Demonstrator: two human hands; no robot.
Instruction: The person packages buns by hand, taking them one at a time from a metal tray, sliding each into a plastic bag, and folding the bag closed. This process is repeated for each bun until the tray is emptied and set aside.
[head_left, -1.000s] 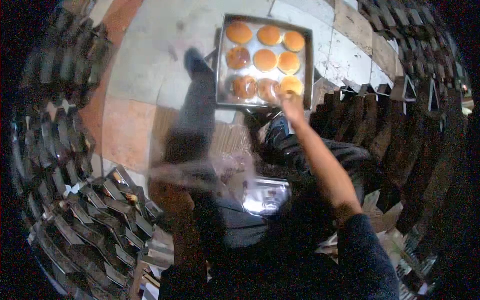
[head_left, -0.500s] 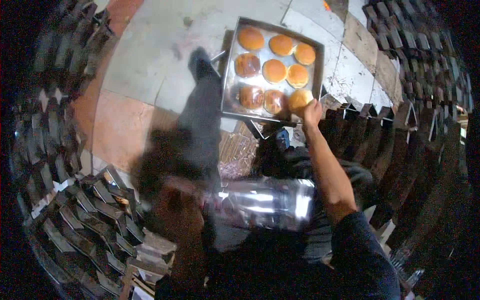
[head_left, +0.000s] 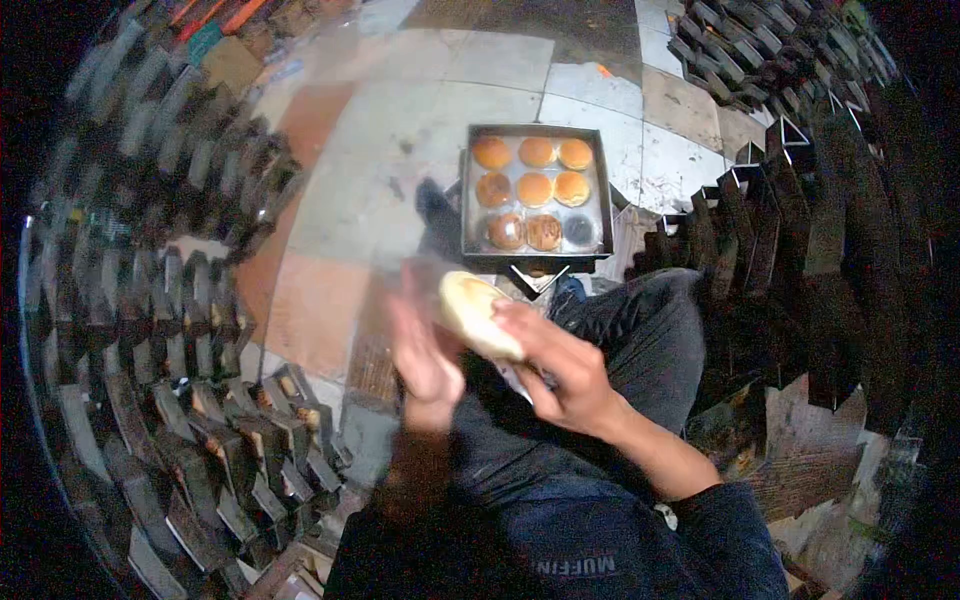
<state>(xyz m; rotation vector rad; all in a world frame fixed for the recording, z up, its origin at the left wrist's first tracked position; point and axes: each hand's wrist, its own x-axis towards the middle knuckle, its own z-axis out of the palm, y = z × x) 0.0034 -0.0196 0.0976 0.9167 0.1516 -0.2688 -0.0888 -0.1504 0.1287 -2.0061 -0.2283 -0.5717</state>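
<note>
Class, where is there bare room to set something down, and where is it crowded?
Free: the near right corner of the tray, bordered by neighbouring buns; the pale floor between the tray and the left stacks. Crowded: the rest of the tray, and the right stacks.

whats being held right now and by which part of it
A bun, held in the right grip by its right-hand edge as pictured. The left grip is open beside it, too blurred to tell whether it touches.
</note>
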